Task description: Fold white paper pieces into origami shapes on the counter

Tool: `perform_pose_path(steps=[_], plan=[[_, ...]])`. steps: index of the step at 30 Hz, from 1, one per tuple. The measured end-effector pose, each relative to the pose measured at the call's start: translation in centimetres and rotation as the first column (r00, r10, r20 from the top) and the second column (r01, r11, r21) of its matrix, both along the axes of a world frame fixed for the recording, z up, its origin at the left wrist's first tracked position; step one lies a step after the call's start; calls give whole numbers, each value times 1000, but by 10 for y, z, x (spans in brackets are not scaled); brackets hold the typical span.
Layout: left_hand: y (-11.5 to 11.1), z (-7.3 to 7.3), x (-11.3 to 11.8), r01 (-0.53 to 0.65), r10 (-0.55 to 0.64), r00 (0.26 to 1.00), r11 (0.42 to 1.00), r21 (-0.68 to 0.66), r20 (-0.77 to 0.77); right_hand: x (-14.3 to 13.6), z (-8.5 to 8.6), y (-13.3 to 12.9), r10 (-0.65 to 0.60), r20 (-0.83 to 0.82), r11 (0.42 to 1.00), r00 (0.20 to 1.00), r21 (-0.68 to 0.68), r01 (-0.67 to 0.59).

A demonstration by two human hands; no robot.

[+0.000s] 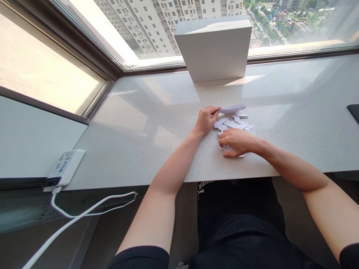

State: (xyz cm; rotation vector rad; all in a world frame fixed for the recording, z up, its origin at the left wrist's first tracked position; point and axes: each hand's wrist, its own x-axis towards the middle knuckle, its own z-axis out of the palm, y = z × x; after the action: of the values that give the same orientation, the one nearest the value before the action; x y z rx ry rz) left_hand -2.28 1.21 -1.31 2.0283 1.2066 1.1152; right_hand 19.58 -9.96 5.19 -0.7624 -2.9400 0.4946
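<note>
When we look just right of the middle of the frame, we see a little heap of white paper bits (238, 123) lying on the pale, speckled counter (303, 142). At the top of the heap there is a folded white paper (233, 109), and the left hand (208, 118) pinches its left end between thumb and fingers. The right hand (238, 142) lies over the lower part of the heap with its fingers bent and its thumb apart. We cannot tell if it grips a bit, because the hand hides what is under it.

Above the heap, near the top of the frame, a big white box (217, 56) stands by the window (165, 41). Through the glass we see tall buildings, and some trees at the upper right. At the right edge we see part of a flat black thing (355, 112). At the lower left, a white cord (67, 226) hangs by a white block (67, 168) with a label. Black clothes (238, 231) fill the bottom middle.
</note>
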Motion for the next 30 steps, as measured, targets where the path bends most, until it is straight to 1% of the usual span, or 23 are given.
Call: perform_pose_path(steps=[3,5,7,10,14,18,21,23,25,28,30], plan=[[1,-2,-1,11,-11,1000,1000,14,-14,-1,3,-1,-47,31,999,998,-22,48],[3,-5,-3,26,-26,1000,999,35,-12,-2,5,-2,-82,37,994,996,-72,84],[4,-8,-4,35,-35,999,998,56,-8,-3,8,-2,-105,38,983,994,-149,109],[6,-12,-6,36,-34,999,995,89,-25,-5,12,-4,-100,44,961,994,-253,108],[8,-14,-6,44,-38,998,991,125,-48,-7,12,-7,-107,23,945,994,-310,109],[8,-15,-7,40,-34,998,992,123,-53,-7,7,-7,-128,-5,920,992,-375,117],[9,-16,-7,48,-42,998,990,129,-48,-4,9,-5,-150,2,894,989,-426,136],[9,-17,-7,49,-43,998,990,128,-51,1,13,-2,-181,4,865,983,-475,161],[10,-17,-7,53,-47,998,990,130,-51,9,19,4,-208,-30,826,978,-540,159],[10,-17,-7,63,-57,997,988,139,-44,27,28,16,-243,-142,740,960,-667,88],[9,-16,-6,58,-52,998,989,135,-46,39,30,26,-293,-243,681,925,-732,24]])
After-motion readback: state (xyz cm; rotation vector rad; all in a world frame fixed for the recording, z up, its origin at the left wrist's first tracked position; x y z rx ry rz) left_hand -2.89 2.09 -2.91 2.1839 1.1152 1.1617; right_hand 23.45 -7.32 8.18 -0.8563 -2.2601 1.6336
